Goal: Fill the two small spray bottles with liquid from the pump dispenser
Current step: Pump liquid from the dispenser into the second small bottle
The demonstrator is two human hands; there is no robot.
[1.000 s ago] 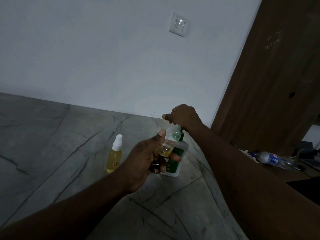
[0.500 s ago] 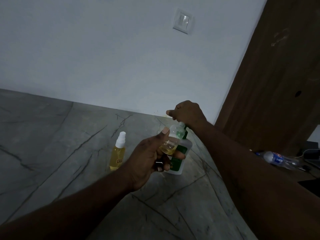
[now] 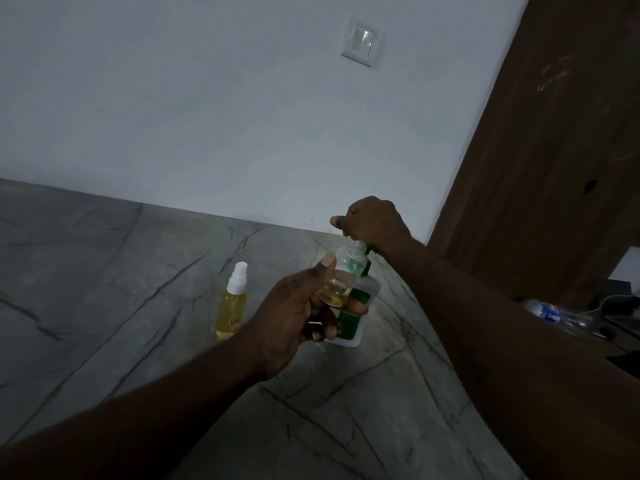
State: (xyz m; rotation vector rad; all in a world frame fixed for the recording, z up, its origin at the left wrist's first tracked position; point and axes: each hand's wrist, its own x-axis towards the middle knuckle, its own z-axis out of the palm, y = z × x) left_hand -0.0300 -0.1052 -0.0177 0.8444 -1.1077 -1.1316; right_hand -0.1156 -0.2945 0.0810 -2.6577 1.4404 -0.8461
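Holding a small bottle [image 3: 343, 271], uncapped and tilted, between thumb and fingers of the left hand [image 3: 294, 313], a person has its open neck just under the right hand [image 3: 372, 221], whose fingers curl down over the top of the pump dispenser [image 3: 367, 289]. Yellow liquid fills the bottle's lower part. The dispenser stands on a grey veined surface [image 3: 138, 306]. A capped spray bottle [image 3: 232, 303], full of yellow liquid, stands upright nearby on the left. A water bottle [image 3: 550, 311] lies at far right.
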